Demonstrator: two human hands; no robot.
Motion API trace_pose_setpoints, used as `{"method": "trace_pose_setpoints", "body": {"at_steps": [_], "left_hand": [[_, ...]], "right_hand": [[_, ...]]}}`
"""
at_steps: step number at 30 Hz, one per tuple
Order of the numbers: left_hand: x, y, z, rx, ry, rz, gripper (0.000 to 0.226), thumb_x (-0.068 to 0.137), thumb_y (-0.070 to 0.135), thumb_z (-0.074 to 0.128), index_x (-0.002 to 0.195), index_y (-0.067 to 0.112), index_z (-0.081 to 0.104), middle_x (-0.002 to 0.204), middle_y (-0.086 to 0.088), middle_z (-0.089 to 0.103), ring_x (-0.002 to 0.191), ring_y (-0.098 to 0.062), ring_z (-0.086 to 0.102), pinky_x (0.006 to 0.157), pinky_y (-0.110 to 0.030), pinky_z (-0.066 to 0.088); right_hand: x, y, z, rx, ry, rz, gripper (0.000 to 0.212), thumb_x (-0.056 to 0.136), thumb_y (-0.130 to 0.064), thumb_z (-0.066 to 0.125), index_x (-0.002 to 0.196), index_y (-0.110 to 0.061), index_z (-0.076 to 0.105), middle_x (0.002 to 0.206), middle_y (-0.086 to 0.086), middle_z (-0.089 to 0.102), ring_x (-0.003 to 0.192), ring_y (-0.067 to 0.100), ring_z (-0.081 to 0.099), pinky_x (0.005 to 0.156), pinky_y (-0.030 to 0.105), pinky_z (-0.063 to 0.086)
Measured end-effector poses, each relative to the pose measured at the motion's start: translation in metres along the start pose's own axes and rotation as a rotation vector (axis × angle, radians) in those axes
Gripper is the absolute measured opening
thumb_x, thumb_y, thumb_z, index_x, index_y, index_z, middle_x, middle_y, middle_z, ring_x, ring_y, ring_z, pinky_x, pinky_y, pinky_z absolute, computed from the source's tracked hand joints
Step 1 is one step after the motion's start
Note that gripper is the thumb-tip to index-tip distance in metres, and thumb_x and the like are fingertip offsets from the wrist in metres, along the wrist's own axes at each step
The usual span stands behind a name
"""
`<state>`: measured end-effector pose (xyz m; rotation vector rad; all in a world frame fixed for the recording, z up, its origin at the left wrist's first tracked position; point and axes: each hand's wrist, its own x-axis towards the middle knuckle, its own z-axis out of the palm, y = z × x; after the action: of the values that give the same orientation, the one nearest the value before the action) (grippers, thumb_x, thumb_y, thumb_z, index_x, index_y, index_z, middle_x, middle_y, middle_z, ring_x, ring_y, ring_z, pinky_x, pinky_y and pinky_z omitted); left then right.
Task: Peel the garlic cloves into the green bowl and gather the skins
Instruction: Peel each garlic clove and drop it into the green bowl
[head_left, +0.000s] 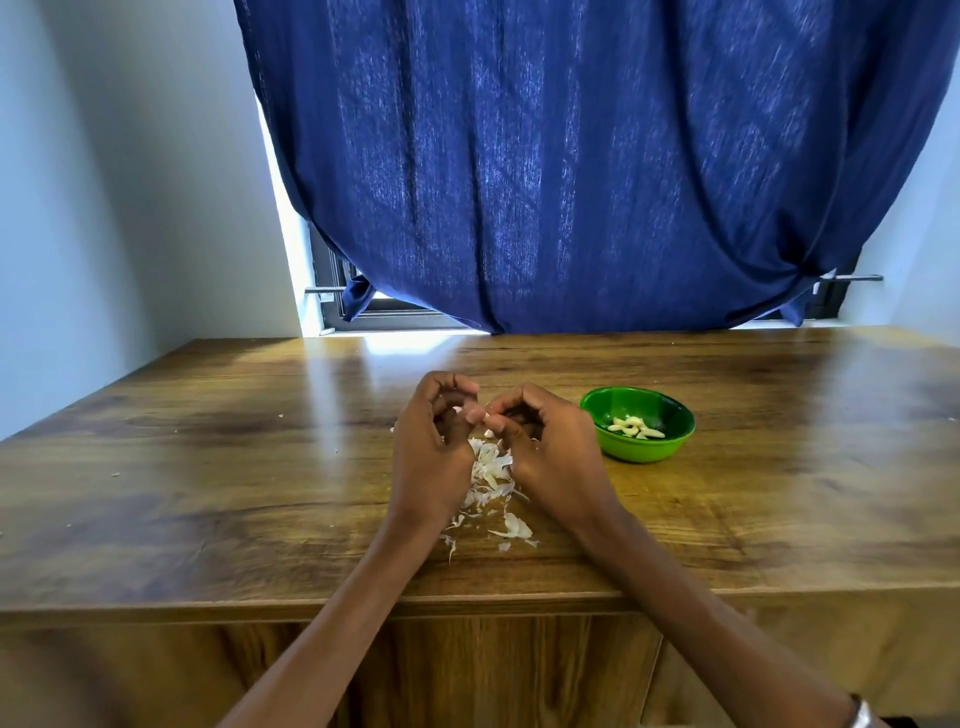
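Note:
Both hands meet above the middle of the wooden table (208, 467). My left hand (431, 441) and my right hand (545, 447) have curled fingers and pinch a small pale garlic clove (487, 417) between their fingertips. Below and between the hands lies a loose pile of white garlic skins (491, 478), with more flakes trailing toward the table's front edge. The green bowl (638, 430) stands to the right of my right hand, apart from it, and holds several peeled cloves (636, 427).
A blue curtain (571, 156) hangs over the window behind the table's far edge. A few tiny skin flakes (115, 474) lie scattered on the left of the tabletop. A bracelet (860, 714) shows on my right wrist.

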<state>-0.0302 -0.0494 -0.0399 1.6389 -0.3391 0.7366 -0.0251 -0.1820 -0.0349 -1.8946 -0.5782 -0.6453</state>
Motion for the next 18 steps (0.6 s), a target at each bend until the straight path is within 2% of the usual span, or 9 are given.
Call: {"method": "trace_pose_setpoints", "body": {"at_steps": [3,5,7,11,18], "left_hand": [[-0.0001,0.0019,-0.0038,-0.004,0.011,0.026,0.027,0.092,-0.012,0.058,0.102,0.013,0.062,0.093,-0.004,0.068,0.089,-0.013,0.066,0.075,-0.017,0.05],[0.0001,0.0032,-0.0045,-0.009,0.019,0.028,0.025,0.091,-0.009,0.061,0.101,0.014,0.063,0.093,-0.003,0.069,0.088,-0.013,0.066,0.074,-0.016,0.049],[0.0,0.0041,-0.0043,-0.012,0.021,0.026,0.025,0.091,-0.007,0.064,0.101,0.016,0.063,0.093,-0.001,0.07,0.088,-0.013,0.067,0.074,-0.017,0.049],[-0.0013,0.0062,-0.0045,-0.015,0.017,0.048,0.027,0.09,-0.006,0.065,0.102,0.018,0.063,0.092,0.001,0.07,0.091,-0.014,0.068,0.077,-0.021,0.052],[-0.0021,0.0073,-0.0046,0.036,0.06,0.088,0.024,0.09,-0.006,0.066,0.104,0.014,0.064,0.094,-0.002,0.07,0.091,-0.013,0.067,0.08,-0.024,0.055]], "right_hand": [[-0.0004,0.0,-0.0028,0.087,-0.011,0.032,0.012,0.092,-0.002,0.069,0.092,-0.014,0.074,0.081,-0.009,0.072,0.071,0.004,0.068,0.066,0.021,0.057],[-0.0004,-0.0005,-0.0035,0.211,-0.003,0.084,0.008,0.09,0.0,0.071,0.09,-0.007,0.074,0.079,-0.001,0.074,0.067,0.006,0.068,0.064,0.022,0.057],[-0.0004,-0.0009,-0.0036,0.291,-0.008,0.108,0.007,0.087,0.0,0.075,0.093,-0.003,0.073,0.081,0.005,0.075,0.072,0.012,0.071,0.065,0.023,0.059],[0.0003,-0.0015,-0.0042,0.356,-0.023,0.126,0.017,0.086,-0.002,0.077,0.102,-0.004,0.073,0.088,0.007,0.078,0.08,0.019,0.075,0.067,0.028,0.061],[0.0006,0.0013,-0.0048,0.327,0.012,0.109,0.011,0.086,-0.005,0.078,0.096,-0.007,0.076,0.085,0.004,0.077,0.076,0.02,0.075,0.068,0.032,0.062]]}}
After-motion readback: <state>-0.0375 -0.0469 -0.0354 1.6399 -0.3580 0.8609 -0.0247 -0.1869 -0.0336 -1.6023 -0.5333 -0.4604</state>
